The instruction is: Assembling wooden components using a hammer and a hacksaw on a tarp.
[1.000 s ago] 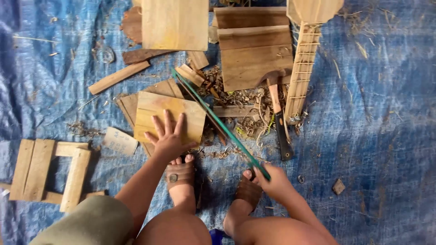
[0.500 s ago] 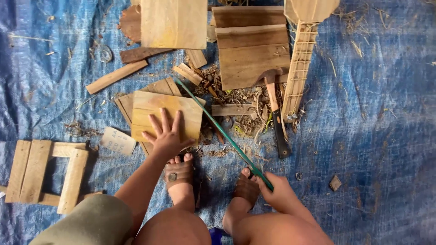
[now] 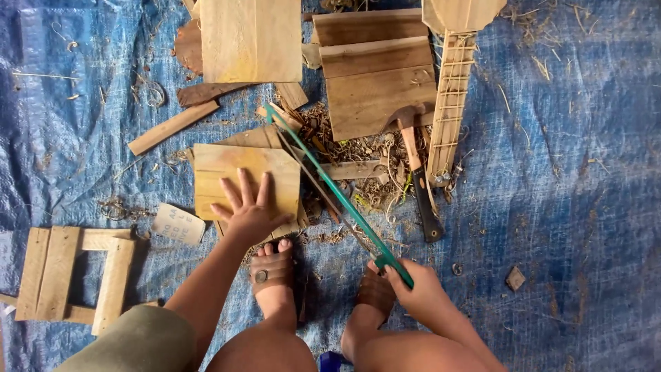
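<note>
Since the earlier frames the saw's far tip has slid a little up and away from the person, and the flat hand has crept slightly further onto the board.

Left hand (image 3: 251, 210): fingers spread wide, palm pressed flat on the pale square wooden board (image 3: 237, 176) directly under it. That board lies on other boards, edges only partly visible.

Right hand (image 3: 416, 289): closed round the near end of the green-framed bow saw (image 3: 337, 193). Handle itself hidden inside the fist. Frame and thin blade run diagonally up and away from this hand, along the right edge of the board, just beside the left hand's fingertips. Cannot tell whether the teeth touch the wood.

Both sandalled feet sit between the hands, the left foot's toes touching the board's near edge.

Beyond the right hand: wooden-handled hammer with black grip (image 3: 416, 172) on a heap of shavings; beside it a slatted wooden ladder-like piece (image 3: 447, 103), top cut off by the frame. Beyond the left hand: large pale plank (image 3: 251, 38), also cropped. Out past the left forearm: small slatted wooden frame (image 3: 69, 279). All on the blue woven tarpaulin (image 3: 585, 172).
</note>
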